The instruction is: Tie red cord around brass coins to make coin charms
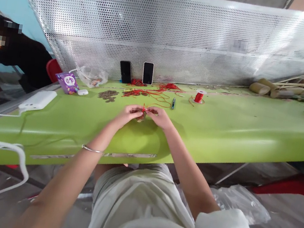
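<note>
My left hand (128, 115) is closed in a pinch on red cord (143, 108), to the left of a small cluster of brownish coin-like discs (140, 119). From the other side my right hand (159, 116) pinches the same red cord, its fingertips close to those of the left. The cluster hangs just under the fingers and is partly hidden by them. Beyond my left hand lies a pile of similar loose discs (108, 95). Cut lengths of red cord (135, 93) are spread behind my hands. A small pair of thread snips (173, 103) lies to their right.
On the green-covered table (226, 122) stand a spool of red cord (199, 97), two phones (148, 73) leaning on a perforated metal screen (183, 29), a purple packet (67, 82) and a plastic bag (91, 76). Bamboo pieces (272, 89) lie far right. Another person (25, 54) sits left.
</note>
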The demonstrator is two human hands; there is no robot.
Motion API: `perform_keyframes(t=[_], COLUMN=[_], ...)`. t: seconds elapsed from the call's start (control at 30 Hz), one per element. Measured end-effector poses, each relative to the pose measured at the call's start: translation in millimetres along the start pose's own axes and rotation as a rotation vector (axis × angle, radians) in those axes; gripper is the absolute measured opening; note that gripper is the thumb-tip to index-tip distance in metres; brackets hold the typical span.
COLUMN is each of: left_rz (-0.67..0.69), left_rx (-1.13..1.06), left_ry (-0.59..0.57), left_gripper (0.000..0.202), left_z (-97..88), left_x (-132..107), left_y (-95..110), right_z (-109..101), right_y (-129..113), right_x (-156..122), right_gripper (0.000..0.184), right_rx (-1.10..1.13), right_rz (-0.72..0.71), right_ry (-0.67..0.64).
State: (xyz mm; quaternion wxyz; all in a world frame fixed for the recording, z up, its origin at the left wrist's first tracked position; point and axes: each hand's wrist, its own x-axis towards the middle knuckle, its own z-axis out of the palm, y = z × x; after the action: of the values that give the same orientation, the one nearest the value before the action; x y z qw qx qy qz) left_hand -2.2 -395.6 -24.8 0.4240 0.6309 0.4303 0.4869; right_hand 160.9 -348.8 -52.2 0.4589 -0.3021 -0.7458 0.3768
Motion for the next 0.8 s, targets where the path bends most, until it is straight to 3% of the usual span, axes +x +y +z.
perform_keyframes(t=[0.27,0.8], left_rz=[-0.009,-0.039], left_rx=[-0.025,-0.063], left_ry=[-0.016,0.004], left_gripper=[0.03,0.03], left_z=[0.1,-3.0], left_x=[1,2], left_y=[-1,-4], right_z=[-1,0], right_y=[-5,-13], right_x=[-1,-4], right_gripper=[0.016,0.012], right_rx=[0.077,0.154], right_rz=[0.038,0.161], right_ry=[-0.034,0.026])
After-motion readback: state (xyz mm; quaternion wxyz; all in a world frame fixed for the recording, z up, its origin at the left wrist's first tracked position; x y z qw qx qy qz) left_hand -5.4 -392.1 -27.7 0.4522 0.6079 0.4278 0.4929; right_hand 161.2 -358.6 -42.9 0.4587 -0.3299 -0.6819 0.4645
